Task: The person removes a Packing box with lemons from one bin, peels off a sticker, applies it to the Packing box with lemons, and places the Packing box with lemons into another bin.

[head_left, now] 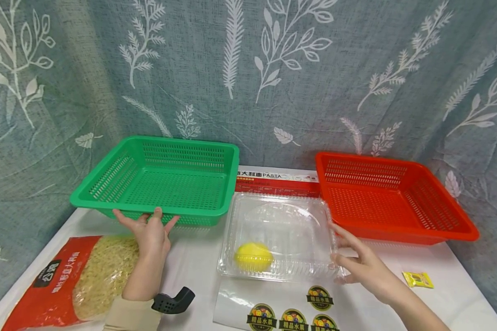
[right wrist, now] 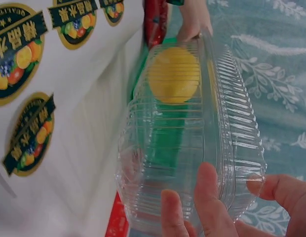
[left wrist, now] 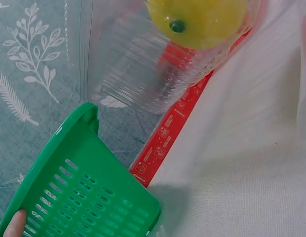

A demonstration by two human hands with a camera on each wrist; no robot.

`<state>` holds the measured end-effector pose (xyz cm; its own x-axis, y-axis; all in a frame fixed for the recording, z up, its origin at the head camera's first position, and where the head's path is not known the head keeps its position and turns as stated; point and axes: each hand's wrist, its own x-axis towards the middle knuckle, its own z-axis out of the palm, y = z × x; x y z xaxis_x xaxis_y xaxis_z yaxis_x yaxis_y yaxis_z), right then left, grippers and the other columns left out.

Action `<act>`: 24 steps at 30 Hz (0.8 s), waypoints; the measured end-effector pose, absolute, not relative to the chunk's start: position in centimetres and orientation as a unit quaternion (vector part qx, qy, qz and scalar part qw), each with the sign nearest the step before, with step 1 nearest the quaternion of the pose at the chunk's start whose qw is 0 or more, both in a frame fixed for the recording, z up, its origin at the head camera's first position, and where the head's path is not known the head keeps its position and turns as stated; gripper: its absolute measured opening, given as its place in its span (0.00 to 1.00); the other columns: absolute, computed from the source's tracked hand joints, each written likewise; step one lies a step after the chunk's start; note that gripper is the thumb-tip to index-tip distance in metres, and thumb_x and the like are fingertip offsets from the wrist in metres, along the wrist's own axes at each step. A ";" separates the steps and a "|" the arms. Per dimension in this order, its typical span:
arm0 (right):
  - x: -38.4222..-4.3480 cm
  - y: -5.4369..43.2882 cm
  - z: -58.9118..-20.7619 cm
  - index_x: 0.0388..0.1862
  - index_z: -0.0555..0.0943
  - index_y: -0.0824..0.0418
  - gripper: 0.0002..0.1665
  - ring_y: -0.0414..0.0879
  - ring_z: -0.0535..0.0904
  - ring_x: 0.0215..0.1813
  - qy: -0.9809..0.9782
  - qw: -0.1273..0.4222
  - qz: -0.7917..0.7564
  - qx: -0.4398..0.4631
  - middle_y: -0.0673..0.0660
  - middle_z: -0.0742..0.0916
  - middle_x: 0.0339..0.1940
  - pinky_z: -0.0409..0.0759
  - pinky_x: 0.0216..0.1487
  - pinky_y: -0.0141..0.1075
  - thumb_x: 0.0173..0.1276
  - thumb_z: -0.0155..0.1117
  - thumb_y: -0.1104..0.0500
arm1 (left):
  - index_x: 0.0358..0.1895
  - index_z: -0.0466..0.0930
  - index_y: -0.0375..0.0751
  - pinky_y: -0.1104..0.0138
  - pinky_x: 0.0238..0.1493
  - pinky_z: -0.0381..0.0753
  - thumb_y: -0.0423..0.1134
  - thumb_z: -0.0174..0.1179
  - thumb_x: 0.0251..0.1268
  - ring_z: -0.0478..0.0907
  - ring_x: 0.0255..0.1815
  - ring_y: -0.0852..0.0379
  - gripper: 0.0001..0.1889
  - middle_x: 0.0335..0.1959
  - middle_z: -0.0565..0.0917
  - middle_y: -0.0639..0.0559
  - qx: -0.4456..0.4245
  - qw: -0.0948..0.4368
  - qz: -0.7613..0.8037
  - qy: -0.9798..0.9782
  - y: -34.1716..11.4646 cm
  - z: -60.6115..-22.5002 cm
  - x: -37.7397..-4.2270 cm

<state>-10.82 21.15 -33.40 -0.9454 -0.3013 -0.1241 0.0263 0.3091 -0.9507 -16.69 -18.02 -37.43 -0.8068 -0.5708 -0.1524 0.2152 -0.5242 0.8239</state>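
My left hand [head_left: 151, 234] is at the front of the green plastic basket [head_left: 228, 211], its spread fingers touching the front rim and wall. A fingertip also shows on the basket's edge in the left wrist view. At the right side of a clear plastic clamshell container [head_left: 281, 225], my right hand [head_left: 362, 262] holds the rim between thumb and fingers. The lid looks closed. Inside, toward the front left corner, lies a yellow lemon-like fruit [head_left: 253, 256] with a dark green nub [left wrist: 177, 25].
A red basket [head_left: 401, 234] stands at right, with a small yellow packet [head_left: 417, 279] in front. A pasta bag [head_left: 103, 271] lies at left. Behind the container is a red-and-white PASTA box [head_left: 277, 184]; a sheet of fruit stickers [head_left: 236, 299] lies in front.
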 end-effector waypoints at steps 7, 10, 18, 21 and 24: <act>-10.6 20.9 -34.0 0.72 0.53 0.58 0.39 0.57 0.75 0.45 0.794 0.140 -0.588 -0.073 0.73 0.62 0.58 0.82 0.32 0.45 0.65 0.55 0.66 | 0.64 0.11 0.71 0.58 0.49 0.77 0.29 0.42 0.68 0.58 0.63 0.53 0.48 0.70 0.40 0.41 0.210 0.223 -0.849 -0.431 -17.8 -36.6 -16.3; -10.5 20.8 -34.2 0.72 0.53 0.58 0.38 0.58 0.75 0.45 0.796 0.136 -0.586 -0.072 0.73 0.62 0.57 0.82 0.32 0.46 0.65 0.55 0.65 | 0.64 0.11 0.71 0.58 0.49 0.77 0.29 0.42 0.68 0.57 0.63 0.53 0.48 0.70 0.39 0.41 0.210 0.223 -0.850 -0.428 -17.8 -36.6 -16.3; -10.2 21.2 -34.8 0.72 0.52 0.58 0.39 0.60 0.75 0.47 0.801 0.135 -0.577 -0.091 0.74 0.63 0.56 0.82 0.31 0.44 0.65 0.56 0.64 | 0.64 0.12 0.72 0.59 0.49 0.77 0.29 0.42 0.68 0.56 0.64 0.53 0.47 0.70 0.36 0.41 0.212 0.221 -0.850 -0.429 -17.8 -36.6 -16.3; -10.1 21.3 -35.0 0.72 0.53 0.57 0.38 0.60 0.76 0.46 0.808 0.138 -0.565 -0.090 0.74 0.64 0.55 0.82 0.30 0.43 0.66 0.56 0.63 | 0.64 0.12 0.72 0.59 0.48 0.77 0.29 0.42 0.68 0.59 0.61 0.54 0.47 0.70 0.39 0.41 0.215 0.223 -0.849 -0.428 -17.8 -36.7 -16.3; -10.1 21.2 -35.3 0.72 0.53 0.56 0.38 0.60 0.76 0.46 0.811 0.141 -0.561 -0.087 0.73 0.64 0.55 0.82 0.30 0.43 0.66 0.56 0.63 | 0.64 0.12 0.72 0.59 0.48 0.77 0.29 0.42 0.68 0.60 0.60 0.55 0.47 0.70 0.39 0.41 0.215 0.222 -0.848 -0.431 -17.8 -36.8 -16.3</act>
